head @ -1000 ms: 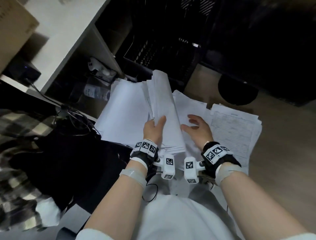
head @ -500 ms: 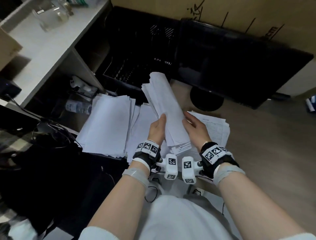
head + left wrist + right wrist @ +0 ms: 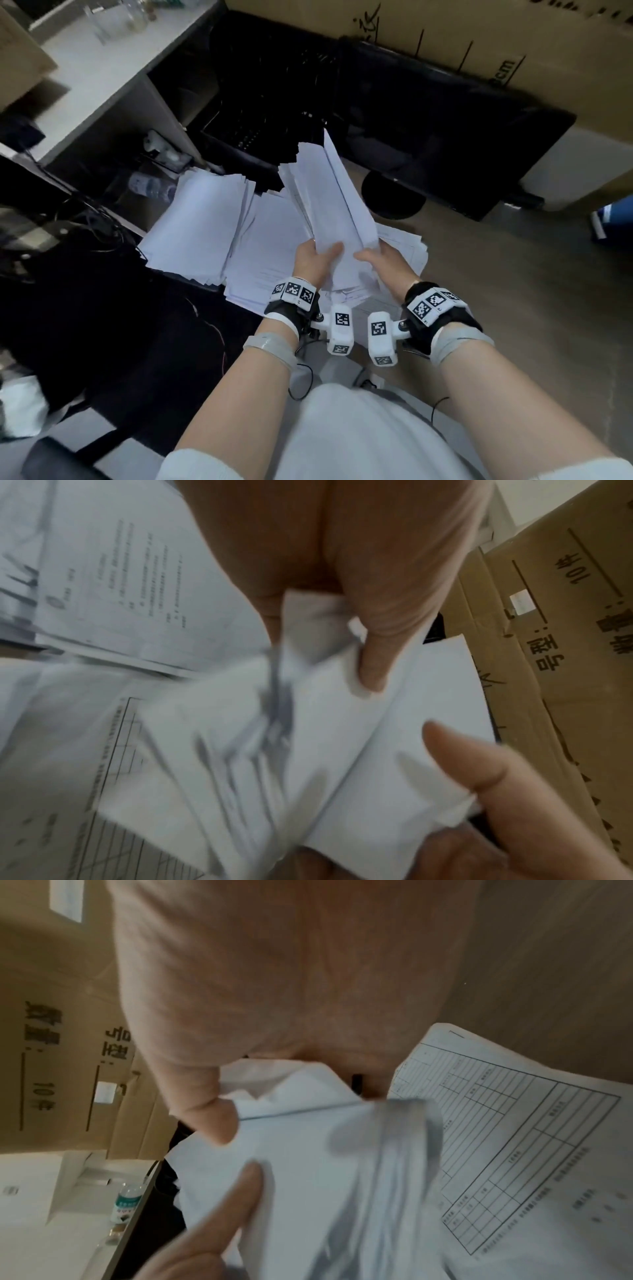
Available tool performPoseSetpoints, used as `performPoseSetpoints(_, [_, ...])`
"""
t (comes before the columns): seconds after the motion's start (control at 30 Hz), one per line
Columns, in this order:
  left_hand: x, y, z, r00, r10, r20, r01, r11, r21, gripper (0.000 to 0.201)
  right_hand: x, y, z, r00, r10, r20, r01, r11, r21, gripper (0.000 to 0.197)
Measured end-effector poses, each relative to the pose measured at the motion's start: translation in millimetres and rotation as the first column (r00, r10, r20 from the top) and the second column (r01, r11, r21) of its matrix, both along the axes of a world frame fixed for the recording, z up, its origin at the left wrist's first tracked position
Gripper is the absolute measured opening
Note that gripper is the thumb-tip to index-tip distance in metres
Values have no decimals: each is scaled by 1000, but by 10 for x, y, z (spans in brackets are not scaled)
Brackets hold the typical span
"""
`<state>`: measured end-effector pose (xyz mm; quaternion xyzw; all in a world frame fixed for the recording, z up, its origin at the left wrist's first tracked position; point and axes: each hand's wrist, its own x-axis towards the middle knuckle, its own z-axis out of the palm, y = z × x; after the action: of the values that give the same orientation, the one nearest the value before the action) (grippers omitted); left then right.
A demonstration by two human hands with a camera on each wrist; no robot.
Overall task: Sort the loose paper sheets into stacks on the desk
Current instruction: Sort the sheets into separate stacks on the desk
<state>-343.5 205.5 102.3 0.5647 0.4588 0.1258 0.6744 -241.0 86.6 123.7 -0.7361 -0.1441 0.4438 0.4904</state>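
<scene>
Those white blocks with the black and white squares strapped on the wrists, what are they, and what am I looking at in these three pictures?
They are small cameras worn by a person, no machine. The wide picture comes from a camera on the head, looking down; the other two look along each hand. The left hand and right hand both grip one bundle of white sheets, raised above the desk. Below lie a blank stack, another pile beside it, and printed forms with tables. A cardboard box stands behind.
</scene>
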Motion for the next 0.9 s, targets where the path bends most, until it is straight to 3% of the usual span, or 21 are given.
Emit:
performPoseSetpoints(0.07, [-27, -33, -15, 997, 80, -21, -80, 997, 24, 9, 90, -61, -76, 979, -167, 113, 176, 981, -77, 9])
performPoseSetpoints(0.17, [-100, -29, -5, 993, 112, -34, -111, 993, 31, 12, 218, -137, -265, 930, -272, 247, 313, 939, -145, 18])
performPoseSetpoints(0.4, [-306, 236, -32, 982, 181, -51, -182, 983, -24, 9, 185, 4, -360, 929, -219, 300, 295, 926, -237, 18])
performPoseSetpoints(0.6, [-540, 632, -161, 960, 222, -170, -213, 974, 71, 13, -43, 394, -544, 951, -138, 276, 232, 911, -342, 21])
performPoseSetpoints(0.7, [-689, 932, -200, 939, 254, -233, -233, 966, 114, 16, -176, 664, -673, 957, -140, 254, 230, 899, -373, 32])
performPoseSetpoints(0.9, [-1144, 1780, -321, 852, 438, -288, -380, 895, 235, 20, -555, 1414, -798, 972, -142, 187, 207, 893, -400, 24])
